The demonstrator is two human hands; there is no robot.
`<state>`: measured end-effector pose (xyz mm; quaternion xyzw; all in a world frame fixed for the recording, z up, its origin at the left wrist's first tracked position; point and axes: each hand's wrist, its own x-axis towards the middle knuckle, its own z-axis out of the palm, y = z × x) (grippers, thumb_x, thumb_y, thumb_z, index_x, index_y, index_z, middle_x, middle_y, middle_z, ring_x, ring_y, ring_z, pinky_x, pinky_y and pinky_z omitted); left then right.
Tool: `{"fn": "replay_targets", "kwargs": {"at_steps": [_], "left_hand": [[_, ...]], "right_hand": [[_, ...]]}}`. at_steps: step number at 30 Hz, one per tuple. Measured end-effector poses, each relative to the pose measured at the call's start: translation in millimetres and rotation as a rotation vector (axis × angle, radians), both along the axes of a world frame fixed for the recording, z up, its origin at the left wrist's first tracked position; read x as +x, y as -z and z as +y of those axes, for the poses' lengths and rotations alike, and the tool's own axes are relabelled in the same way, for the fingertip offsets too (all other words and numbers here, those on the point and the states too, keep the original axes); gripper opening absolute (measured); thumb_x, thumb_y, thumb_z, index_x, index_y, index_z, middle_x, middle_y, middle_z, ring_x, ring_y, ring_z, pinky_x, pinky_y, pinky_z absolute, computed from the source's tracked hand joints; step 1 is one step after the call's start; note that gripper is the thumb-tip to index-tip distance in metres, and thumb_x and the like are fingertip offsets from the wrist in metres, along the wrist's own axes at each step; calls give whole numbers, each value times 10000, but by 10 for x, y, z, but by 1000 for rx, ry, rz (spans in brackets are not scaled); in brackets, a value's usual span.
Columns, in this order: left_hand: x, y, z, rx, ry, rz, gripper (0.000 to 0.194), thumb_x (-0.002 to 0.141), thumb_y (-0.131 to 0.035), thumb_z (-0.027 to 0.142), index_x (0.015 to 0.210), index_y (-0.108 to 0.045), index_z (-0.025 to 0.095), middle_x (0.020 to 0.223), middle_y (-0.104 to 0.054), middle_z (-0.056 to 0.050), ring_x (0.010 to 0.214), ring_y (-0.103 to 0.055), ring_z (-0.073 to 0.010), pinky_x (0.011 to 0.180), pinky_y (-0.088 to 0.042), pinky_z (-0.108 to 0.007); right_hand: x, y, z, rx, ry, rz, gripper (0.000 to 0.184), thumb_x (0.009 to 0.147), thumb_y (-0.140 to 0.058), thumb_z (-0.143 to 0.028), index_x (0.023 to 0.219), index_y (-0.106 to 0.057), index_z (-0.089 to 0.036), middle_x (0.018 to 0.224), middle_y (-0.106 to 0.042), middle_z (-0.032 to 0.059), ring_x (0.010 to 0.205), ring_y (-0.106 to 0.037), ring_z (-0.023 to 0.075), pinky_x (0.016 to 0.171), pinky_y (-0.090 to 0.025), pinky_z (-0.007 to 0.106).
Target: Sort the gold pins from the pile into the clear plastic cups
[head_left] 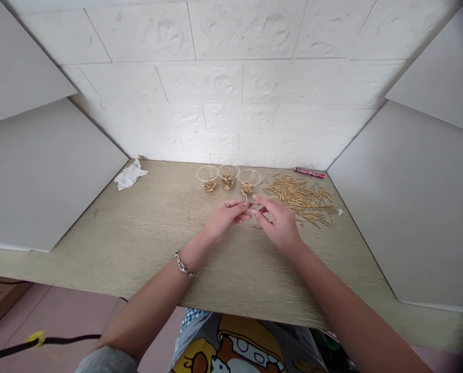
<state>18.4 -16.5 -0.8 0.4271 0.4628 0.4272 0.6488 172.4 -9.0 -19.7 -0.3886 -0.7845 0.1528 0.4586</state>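
My left hand (227,216) and my right hand (278,223) meet over the middle of the wooden table (146,233), fingertips pinched together around something thin that I cannot make out. A heap of thin gold pins (299,199) lies just right of my right hand. Three clear plastic cups stand in a row behind my hands: the left cup (207,177), the middle cup (228,175) and the right cup (249,180). Each holds some gold pins. A bracelet sits on my left wrist.
A crumpled white tissue (129,176) lies at the table's back left. A red pen-like stick (309,172) lies along the back wall at right. White panels close in both sides and a white brick wall stands behind. A black cable (41,342) runs over the floor at lower left.
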Motion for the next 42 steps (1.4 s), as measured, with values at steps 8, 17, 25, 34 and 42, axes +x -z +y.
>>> {"fn": "replay_targets", "kwargs": {"at_steps": [8, 17, 25, 34, 42], "left_hand": [[0, 84, 24, -5, 49, 45, 256, 713, -610, 332, 873, -661, 138, 798, -642, -35, 682, -536, -88, 638, -372, -202], [-9, 79, 64, 59, 144, 406, 297, 769, -460, 324, 916, -652, 151, 879, -652, -36, 709, -545, -116, 627, -386, -221], [-56, 110, 120, 159, 73, 659, 315, 764, -417, 279, 935, -644, 144, 827, -656, -31, 803, -569, -157, 805, -419, -262], [-45, 77, 94, 200, 98, 731, 316, 783, -390, 281, 920, -645, 154, 814, -646, -20, 797, -564, -152, 819, -417, -261], [-53, 97, 92, 254, 101, 729, 278, 769, -420, 290, 839, -665, 179, 716, -615, -11, 789, -550, -178, 794, -403, -276]], "right_hand": [[3, 81, 33, 106, 10, -201, 234, 860, -460, -263, 1009, -616, -173, 938, -607, 82, 857, -568, 176, 762, -464, 312], [-6, 135, 120, -68, 50, -155, 164, 847, -435, -199, 747, -560, -167, 767, -574, 43, 728, -514, 149, 643, -389, 266], [-28, 246, 212, -180, 16, -315, 159, 825, -411, -161, 668, -436, -170, 721, -488, 38, 692, -447, 155, 615, -325, 267], [-29, 303, 234, -159, -26, -328, 159, 824, -384, -162, 666, -390, -180, 728, -464, 38, 698, -432, 159, 622, -317, 268], [-58, 298, 232, -150, -36, -323, 168, 824, -367, -153, 658, -376, -183, 724, -460, 41, 694, -424, 162, 620, -315, 270]]}}
